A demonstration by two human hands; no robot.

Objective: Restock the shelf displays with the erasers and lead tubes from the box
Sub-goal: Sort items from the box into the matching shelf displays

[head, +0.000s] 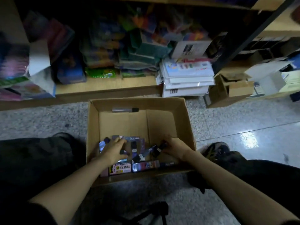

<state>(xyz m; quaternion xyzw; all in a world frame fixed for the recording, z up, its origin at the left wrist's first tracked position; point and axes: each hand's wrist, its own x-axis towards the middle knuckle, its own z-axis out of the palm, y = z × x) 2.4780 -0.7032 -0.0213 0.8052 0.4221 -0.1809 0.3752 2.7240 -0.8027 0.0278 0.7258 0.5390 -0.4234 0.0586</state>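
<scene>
An open cardboard box (183, 117) stands on the floor in front of me. Its near half holds several small dark and purple packs (138, 153) of erasers and lead tubes, plus a pink labelled pack (121, 169) by the near wall. A grey marker-like tube (125, 109) lies at the far wall. My left hand (114, 149) reaches into the pile, its fingers curled round a small dark pack. My right hand (172, 147) grips small black items at the pile's right side.
A low wooden shelf (105, 86) right behind the box holds colourful packaged goods. A stack of white packs (186, 82) and a small brown carton (227, 91) sit to the right. My knees flank the box on the speckled floor (40, 120).
</scene>
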